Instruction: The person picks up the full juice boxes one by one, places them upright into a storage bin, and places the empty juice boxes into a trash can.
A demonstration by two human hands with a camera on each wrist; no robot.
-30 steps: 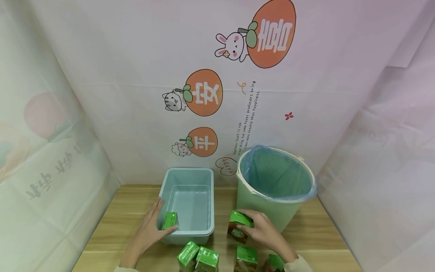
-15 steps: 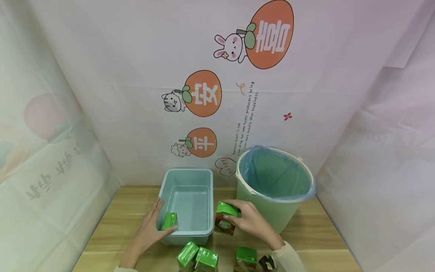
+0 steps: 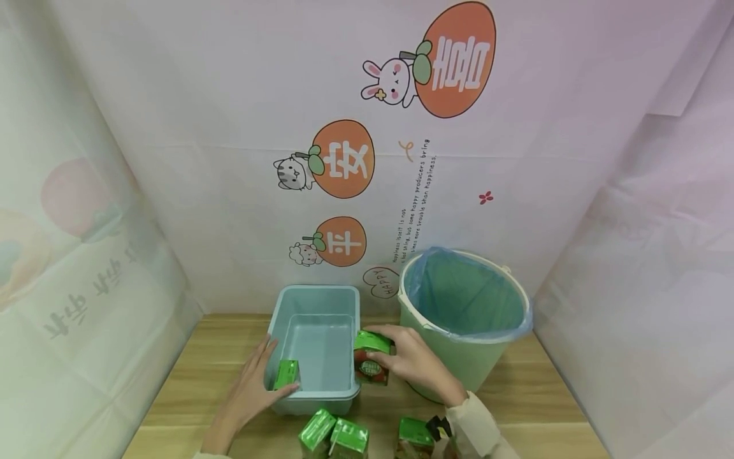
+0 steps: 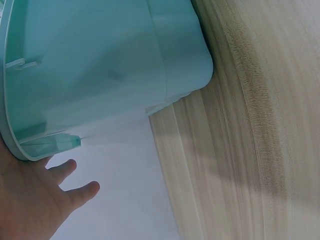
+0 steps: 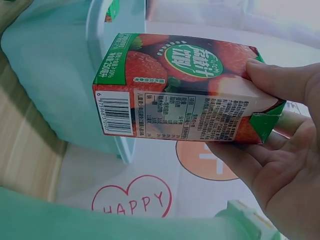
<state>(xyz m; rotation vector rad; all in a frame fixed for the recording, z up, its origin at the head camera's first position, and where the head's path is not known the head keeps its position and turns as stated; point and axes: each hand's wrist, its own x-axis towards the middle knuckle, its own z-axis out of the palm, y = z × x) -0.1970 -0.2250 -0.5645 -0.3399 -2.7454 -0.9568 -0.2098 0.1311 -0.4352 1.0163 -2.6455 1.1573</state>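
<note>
My right hand (image 3: 410, 354) pinches a juice carton (image 3: 371, 363) with a green top and strawberry pictures, thumb on one side and fingers on the other. In the right wrist view the carton (image 5: 175, 85) shows its barcode and printed side. It is beside the right rim of a light blue plastic basin (image 3: 321, 394). My left hand (image 3: 246, 386) rests at the basin's front left corner, fingers spread and fairly straight against the rim. Inside that corner stands another green-topped carton (image 3: 287, 375). The left wrist view shows the basin's outer wall (image 4: 105, 65) and part of my left hand (image 4: 35, 200).
Two green-topped cartons (image 3: 350, 437) stand before the basin. Another carton (image 3: 415, 433) stands at the front right, near a black item (image 3: 438, 428) partly hidden by my sleeve. A green bin (image 3: 453, 363) with a blue liner stands right. Printed cloth (image 3: 258, 210) surrounds the wooden table.
My right hand has carried the juice carton left and slightly away from me, from near the bin to the basin's right rim. The left hand has stayed in place.
</note>
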